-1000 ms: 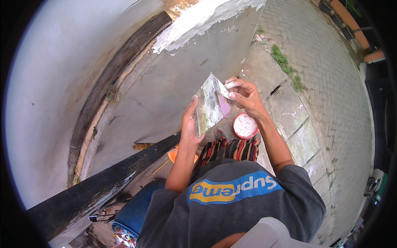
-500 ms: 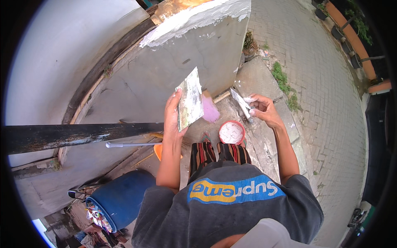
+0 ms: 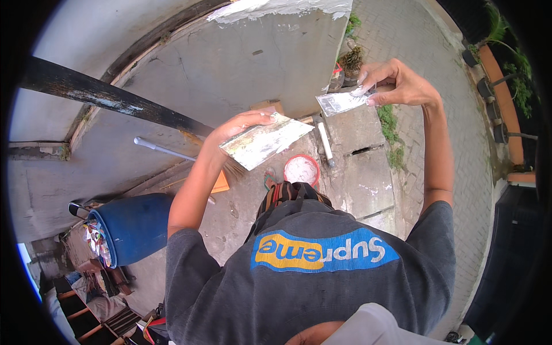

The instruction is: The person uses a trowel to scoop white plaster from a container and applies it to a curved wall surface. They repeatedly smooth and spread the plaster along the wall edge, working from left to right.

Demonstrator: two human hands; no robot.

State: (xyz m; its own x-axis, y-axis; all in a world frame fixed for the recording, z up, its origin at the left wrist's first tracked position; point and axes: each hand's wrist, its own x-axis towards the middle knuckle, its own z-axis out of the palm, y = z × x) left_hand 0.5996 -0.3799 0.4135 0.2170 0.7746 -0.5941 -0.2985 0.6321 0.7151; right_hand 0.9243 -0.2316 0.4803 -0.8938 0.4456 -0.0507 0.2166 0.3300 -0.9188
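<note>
My left hand (image 3: pixel 233 127) grips the edge of a flat rectangular board (image 3: pixel 270 142) smeared with white putty. The fingers of my right hand (image 3: pixel 405 86) pinch a broad, putty-coated scraper (image 3: pixel 340 103), held up to the right of the board and apart from it. Below them on the ground stands a round red tub (image 3: pixel 317 168) containing white putty. Ahead of me is a grey wall (image 3: pixel 230 75), its upper edge coated with fresh white putty (image 3: pixel 282 8).
A worn black pole (image 3: pixel 115 96) slants in from the left. Near it are a white-handled tool (image 3: pixel 164 149) and an orange dustpan (image 3: pixel 221 183). A blue barrel (image 3: pixel 141 224) of rubbish lies at lower left. A pale tube (image 3: pixel 325 142) and potted plant (image 3: pixel 352 58) are beyond the tub.
The board has turned from upright to nearly level, tilting rightward. My right hand has risen up and right with the scraper, which now points left. The view has shifted too.
</note>
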